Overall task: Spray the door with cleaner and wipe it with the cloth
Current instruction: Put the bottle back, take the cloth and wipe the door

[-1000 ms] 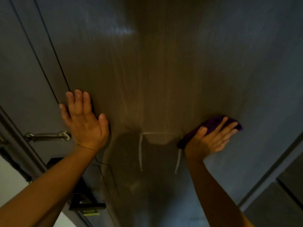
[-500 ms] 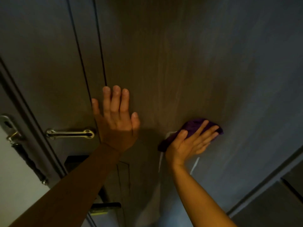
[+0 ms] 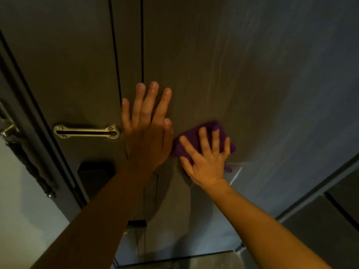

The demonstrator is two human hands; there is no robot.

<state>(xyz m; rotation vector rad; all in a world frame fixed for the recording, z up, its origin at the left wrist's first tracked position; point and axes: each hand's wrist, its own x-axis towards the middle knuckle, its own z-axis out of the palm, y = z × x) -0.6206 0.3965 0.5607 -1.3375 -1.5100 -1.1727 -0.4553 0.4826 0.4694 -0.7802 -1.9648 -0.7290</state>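
Observation:
The dark wood-grain door (image 3: pixel 242 74) fills the view, seen close up. My left hand (image 3: pixel 147 133) lies flat against it with fingers spread and nothing in it. Just to the right, my right hand (image 3: pixel 206 160) presses a purple cloth (image 3: pixel 196 133) flat on the door, fingers splayed over it. The two hands are almost touching. Pale streaks run down the door beside the cloth. No spray bottle is in view.
A metal door guard plate (image 3: pixel 87 131) sits left of my left hand, with a dark lock body (image 3: pixel 93 177) below it. The door frame (image 3: pixel 38 121) and a white wall (image 3: pixel 23 220) are at the left. A frame edge (image 3: pixel 318 189) runs diagonally at the lower right.
My right hand has slid the purple cloth leftwards across the door until it is next to my left hand. The view has shifted left, bringing the metal plate further in.

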